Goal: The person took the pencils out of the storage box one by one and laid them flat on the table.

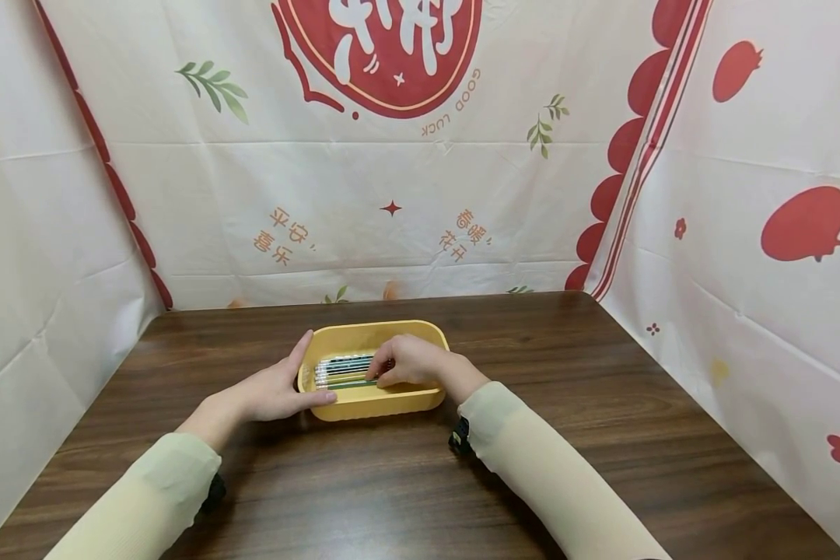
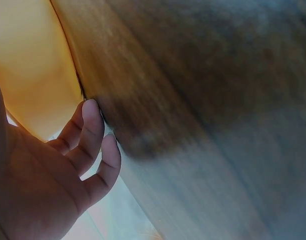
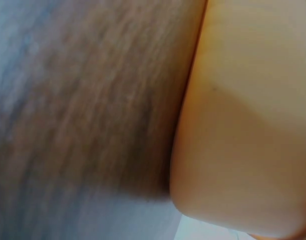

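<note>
Several pencils (image 1: 343, 366) lie by the right hand (image 1: 411, 360), its hold unclear; the left hand (image 1: 274, 393) grips their yellow bin (image 1: 381, 407).

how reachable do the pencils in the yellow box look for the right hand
Probably yes: the right hand is inside the yellow box, which has no lid on, and its fingertips are right at the pencils.

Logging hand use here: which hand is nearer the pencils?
Right. The right hand is inside the yellow container, at the pencils; the left hand is left of them, holding the container.
</note>
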`<state>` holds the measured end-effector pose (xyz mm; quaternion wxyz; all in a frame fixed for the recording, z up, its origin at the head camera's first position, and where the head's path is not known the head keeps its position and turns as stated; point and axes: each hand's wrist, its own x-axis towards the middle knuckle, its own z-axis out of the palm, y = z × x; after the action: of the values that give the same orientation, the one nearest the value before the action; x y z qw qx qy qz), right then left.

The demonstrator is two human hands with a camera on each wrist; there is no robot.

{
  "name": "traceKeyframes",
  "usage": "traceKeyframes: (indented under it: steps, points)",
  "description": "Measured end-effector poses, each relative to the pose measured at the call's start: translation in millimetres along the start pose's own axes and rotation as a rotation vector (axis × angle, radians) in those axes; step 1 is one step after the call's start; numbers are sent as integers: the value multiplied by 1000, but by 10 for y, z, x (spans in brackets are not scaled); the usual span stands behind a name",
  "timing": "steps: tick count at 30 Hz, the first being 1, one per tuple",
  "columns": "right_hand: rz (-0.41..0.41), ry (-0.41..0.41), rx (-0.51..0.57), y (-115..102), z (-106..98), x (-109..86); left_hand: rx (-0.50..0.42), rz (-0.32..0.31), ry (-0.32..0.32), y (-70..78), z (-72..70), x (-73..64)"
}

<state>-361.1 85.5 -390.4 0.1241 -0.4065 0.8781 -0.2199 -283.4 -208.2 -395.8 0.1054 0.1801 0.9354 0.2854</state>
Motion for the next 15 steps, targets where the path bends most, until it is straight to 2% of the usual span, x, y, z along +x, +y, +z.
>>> traceKeyframes:
  steps: [15]
  points:
    - [-26, 13, 13, -15, -13, -11, -7, 5, -3, -13, -1, 11]
